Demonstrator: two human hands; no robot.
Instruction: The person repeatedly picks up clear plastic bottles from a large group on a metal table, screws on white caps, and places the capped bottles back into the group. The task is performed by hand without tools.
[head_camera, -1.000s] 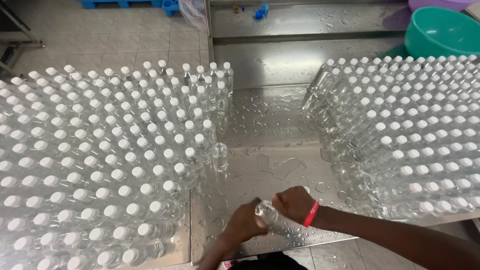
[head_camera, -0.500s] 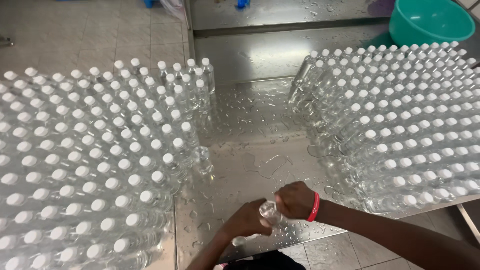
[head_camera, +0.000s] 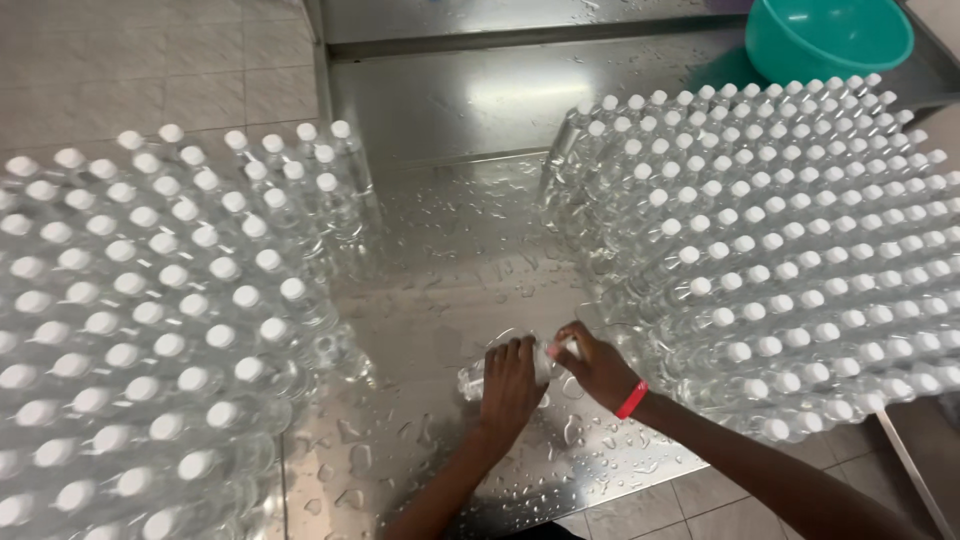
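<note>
Left hand: wrapped over the middle of a clear bottle, fingers curled shut around it.
Right hand: pinched together on the white cap end of the same bottle, red band on the wrist.
Clear bottle: lying almost flat, low over the wet metal table, in the gap between the two big groups.
Slip risk: wet hands, wet plastic, drops all over the table, so might slide out and roll off the near edge.
Squeeze risk: soft thin sides, so a hard grip with a loose cap could push water out.
Cap risk: small and slick, easy to go on crooked or pop away, then leak.
Left bottles: standing upright, packed cap to cap, nearest ones just beside the left hand.
Bump risk left: one knock from an elbow could tip one, and one tipping could push down many.
Right bottles: packed tight too, some at the inner edge already leaning.
Bump risk right: right arm close along that edge, so a wide swing could topple the leaning ones.
Green bowl: far back at the right, well apart from the hands, little danger there.
Floor tiles: far left, hard, bad for a falling bottle.
</note>
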